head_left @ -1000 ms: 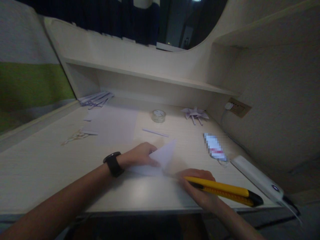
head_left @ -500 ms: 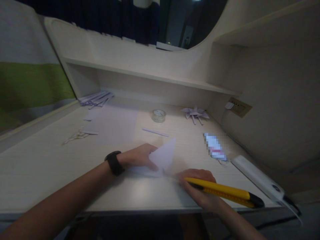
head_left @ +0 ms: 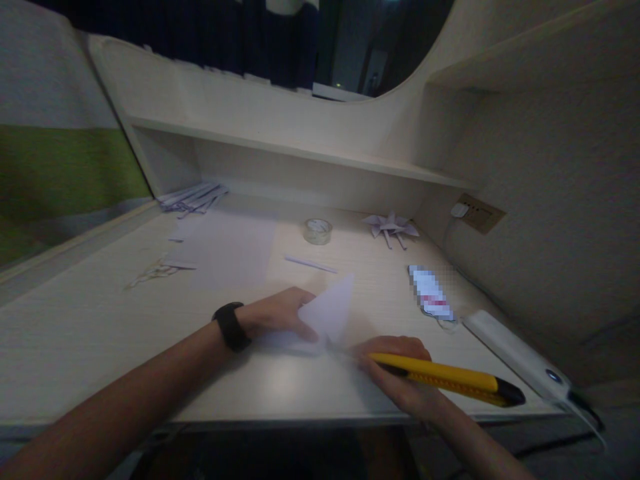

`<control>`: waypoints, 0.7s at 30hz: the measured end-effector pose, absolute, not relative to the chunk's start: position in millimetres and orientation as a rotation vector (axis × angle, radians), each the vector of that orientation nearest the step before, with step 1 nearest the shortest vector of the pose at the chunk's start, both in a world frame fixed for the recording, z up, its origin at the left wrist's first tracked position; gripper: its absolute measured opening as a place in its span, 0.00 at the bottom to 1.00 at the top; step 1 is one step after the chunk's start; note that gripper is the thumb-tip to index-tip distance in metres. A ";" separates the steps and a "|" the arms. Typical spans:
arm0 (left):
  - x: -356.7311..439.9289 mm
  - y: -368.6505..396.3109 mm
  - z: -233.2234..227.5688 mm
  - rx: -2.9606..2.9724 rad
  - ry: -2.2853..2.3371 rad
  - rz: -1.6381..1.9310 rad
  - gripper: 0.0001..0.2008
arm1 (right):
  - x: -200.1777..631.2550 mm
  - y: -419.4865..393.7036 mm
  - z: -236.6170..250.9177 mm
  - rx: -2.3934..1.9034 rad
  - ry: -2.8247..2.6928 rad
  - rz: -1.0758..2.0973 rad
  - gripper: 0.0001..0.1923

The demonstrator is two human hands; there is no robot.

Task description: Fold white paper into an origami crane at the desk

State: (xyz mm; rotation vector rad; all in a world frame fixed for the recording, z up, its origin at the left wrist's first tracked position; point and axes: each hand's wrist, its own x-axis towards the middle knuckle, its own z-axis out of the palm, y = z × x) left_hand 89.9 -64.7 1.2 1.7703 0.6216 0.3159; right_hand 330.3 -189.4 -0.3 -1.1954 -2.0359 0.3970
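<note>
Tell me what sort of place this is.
Probably a study desk used for paper craft: a pale wooden desk with a built-in shelf and wall socket. On it lie paper sheets, a tape roll and a folded paper pinwheel.

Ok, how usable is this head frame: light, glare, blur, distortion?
Head view: dim overall; soft glare on the desk near its front edge; wide-angle bending at the shelf; the folded paper and yellow cutter look slightly soft; a pixelated patch hides one item.
</note>
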 end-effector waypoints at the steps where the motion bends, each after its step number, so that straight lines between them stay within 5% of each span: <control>1: 89.9 -64.5 0.5 1.762 0.614 0.315 0.19 | 330.7 -189.4 -0.6 -1.187 -2.045 0.388 0.08; 21: 90.3 -67.3 1.2 1.660 0.560 0.312 0.18 | 330.4 -189.5 1.3 -1.139 -2.035 0.471 0.07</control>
